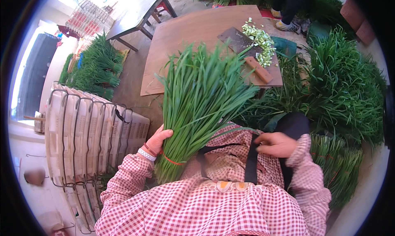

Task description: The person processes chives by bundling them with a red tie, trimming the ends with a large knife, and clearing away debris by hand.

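Observation:
My left hand [158, 141] grips a large bundle of green leafy stalks, which look like garlic chives [194, 103], near its lower end. An orange band [172, 159] goes round the bundle just below that hand. The leaves fan out upward in front of the low wooden table. My right hand [275, 144], somewhat blurred, is at the right of my lap with its fingers bent; a long thin leaf [237, 128] runs from the bundle to its fingertips. Beyond the bundle, a wooden-handled knife [258, 70] lies on the table beside cut stem ends [262, 43].
The wooden table [176, 32] stands ahead. Stacked white plastic crates [92, 134] rise at the left, with tied bundles [95, 66] behind them. A big heap of greens [342, 91] fills the right, above more banded bundles [336, 165]. A person's shoes [285, 25] show at the top right.

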The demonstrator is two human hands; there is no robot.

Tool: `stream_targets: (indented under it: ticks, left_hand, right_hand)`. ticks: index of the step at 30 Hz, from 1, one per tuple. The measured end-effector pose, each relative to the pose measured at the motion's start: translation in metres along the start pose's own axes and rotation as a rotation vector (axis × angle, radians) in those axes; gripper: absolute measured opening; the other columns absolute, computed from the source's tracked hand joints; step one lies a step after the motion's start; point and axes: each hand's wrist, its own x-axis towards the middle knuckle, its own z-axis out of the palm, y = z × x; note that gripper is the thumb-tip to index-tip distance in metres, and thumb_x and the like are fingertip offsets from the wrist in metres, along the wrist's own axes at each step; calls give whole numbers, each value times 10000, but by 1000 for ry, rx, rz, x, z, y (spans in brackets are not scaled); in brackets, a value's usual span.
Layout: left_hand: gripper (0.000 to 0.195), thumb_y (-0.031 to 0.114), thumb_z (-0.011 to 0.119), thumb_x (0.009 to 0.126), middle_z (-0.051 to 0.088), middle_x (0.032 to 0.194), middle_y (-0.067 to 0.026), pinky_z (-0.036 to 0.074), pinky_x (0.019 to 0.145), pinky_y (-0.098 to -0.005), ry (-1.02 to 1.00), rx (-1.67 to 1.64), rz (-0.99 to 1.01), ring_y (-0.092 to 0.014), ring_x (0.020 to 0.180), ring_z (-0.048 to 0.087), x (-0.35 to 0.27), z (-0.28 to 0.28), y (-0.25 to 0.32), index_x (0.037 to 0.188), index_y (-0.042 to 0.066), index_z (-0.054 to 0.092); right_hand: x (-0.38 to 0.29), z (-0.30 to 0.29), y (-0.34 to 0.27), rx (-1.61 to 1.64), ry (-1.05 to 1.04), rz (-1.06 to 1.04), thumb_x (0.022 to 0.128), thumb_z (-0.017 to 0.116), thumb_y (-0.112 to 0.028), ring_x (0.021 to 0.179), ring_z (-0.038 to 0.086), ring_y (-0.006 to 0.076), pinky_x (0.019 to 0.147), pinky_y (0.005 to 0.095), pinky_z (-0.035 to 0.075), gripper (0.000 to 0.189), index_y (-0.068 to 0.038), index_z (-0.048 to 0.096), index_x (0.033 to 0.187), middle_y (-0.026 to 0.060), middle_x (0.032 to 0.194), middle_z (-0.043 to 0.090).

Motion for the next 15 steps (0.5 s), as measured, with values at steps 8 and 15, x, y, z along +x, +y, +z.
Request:
stream_targets:
  ticks: [8,15]
  left_hand:
    - [1073,188,785,699,400,1427,-152,290,1108,-369,-82,698,217,-250,1293,416,17,56,57,1503,16,97]
    - [962,71,700,709,440,1379,-106,339,1073,-340,50,347,157,-192,1251,442,41,62,52,1490,10,142]
  right_hand:
    - [85,57,-4,664,-94,-117,791,776,-144,1126,517,224,936,353,464,903,-69,199,1482,158,1337,444]
    - [71,57,-1,1223,30,-166,792,778,-169,1177,498,245,982,374,436,872,-51,236,1465,113,1377,431]
